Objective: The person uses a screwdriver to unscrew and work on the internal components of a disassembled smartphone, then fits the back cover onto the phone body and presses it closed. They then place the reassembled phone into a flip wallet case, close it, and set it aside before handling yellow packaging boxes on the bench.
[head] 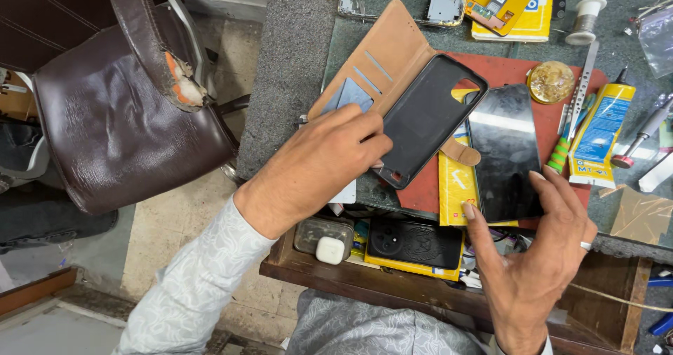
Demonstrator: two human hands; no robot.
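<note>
A tan wallet-style phone case (392,53) lies spread flat on the bench, its black inner shell (427,120) facing up. My left hand (319,166) rests on the case's lower edge, fingertips touching the shell's left side and a grey card (350,94) in the flap. A black phone (503,152) lies screen up to the right on a red mat (512,71). My right hand (536,253) touches the phone's bottom edge with thumb and fingers spread around it.
A yellow packet (454,187) lies under the phone. A glue tube (599,134), screwdrivers (568,145), a round gold tin (552,82) and a thread spool (584,20) stand at right. An open drawer (413,246) holds a black phone case. A brown chair (112,110) stands at left.
</note>
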